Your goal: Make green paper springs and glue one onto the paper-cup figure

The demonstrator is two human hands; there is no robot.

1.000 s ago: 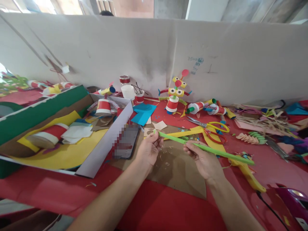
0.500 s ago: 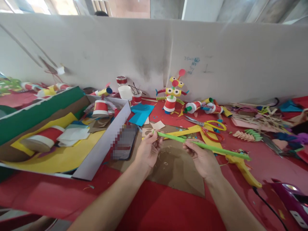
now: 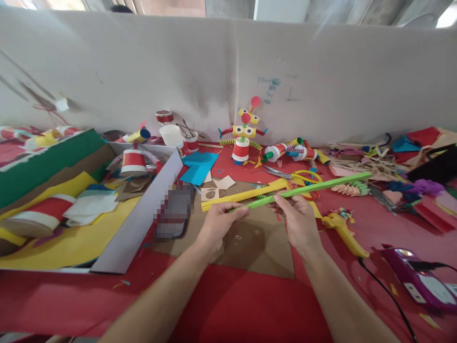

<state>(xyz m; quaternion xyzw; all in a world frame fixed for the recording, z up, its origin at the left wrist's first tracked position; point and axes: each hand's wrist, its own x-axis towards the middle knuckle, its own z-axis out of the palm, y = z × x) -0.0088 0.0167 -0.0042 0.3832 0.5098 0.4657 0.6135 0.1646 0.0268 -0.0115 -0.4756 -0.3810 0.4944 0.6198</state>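
Observation:
A long, narrow green paper strip is stretched between my hands, its free end pointing up to the right. My left hand pinches the strip's left end between thumb and fingers. Farther along it, my right hand grips the strip with the thumb on top. Just behind the strip lies a yellow paper strip, on a brown cardboard sheet beneath my hands. Scissors with yellow and red handles rest behind my right hand, partly covered by the green strip.
On the left stands an open box with paper and cup pieces, beside a phone. A paper-cup figure stands at the back. To the right are a yellow glue gun, a purple power strip and paper scraps.
The green strip has swung from sloping down to the right to sloping up. My left hand has lowered slightly. The whole view has shifted a little to the right.

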